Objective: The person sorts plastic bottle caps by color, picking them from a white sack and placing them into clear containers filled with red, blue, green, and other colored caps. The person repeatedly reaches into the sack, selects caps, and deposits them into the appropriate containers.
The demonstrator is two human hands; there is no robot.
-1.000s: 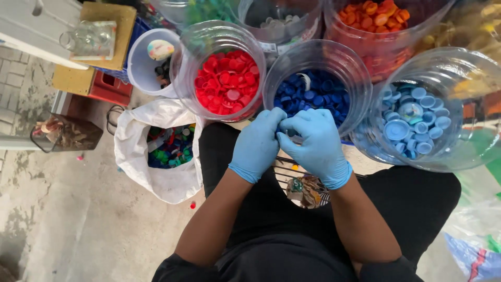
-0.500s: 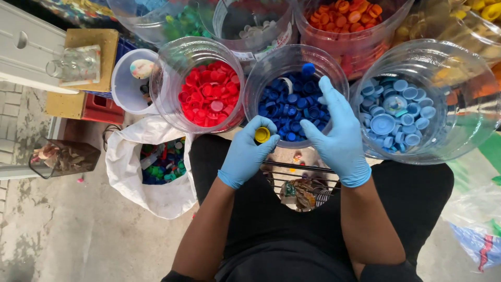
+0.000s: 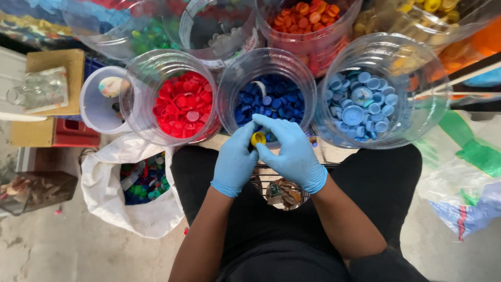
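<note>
Yellow cap (image 3: 258,138) sits pinched between our 2 gloved hands, right over the near rim of the clear jar of dark blue caps (image 3: 267,102). Our left hand (image 3: 235,162) grips it from below with thumb and fingers closed around it, while our right hand (image 3: 292,151) curls over from the other side, fingertips pressed against the cap's edge. We judge that both hands meet on it because it is small and needs working or checking at close range.

Clear jars stand in a row just ahead of our knees, each holding 1 colour: red caps (image 3: 182,104) on the left, dark blue in the middle, light blue caps (image 3: 365,102) on the right, with an orange jar (image 3: 308,21) and others behind. Keeping them open-mouthed and within reach likely makes dropping caps in easy.

A white sack (image 3: 130,209) of mixed caps slumps on the floor beside our left leg. A white tub (image 3: 99,107) stands left of the red jar. A small wire basket (image 3: 282,190) with crumpled scraps rests between our legs, beneath the hands.
</note>
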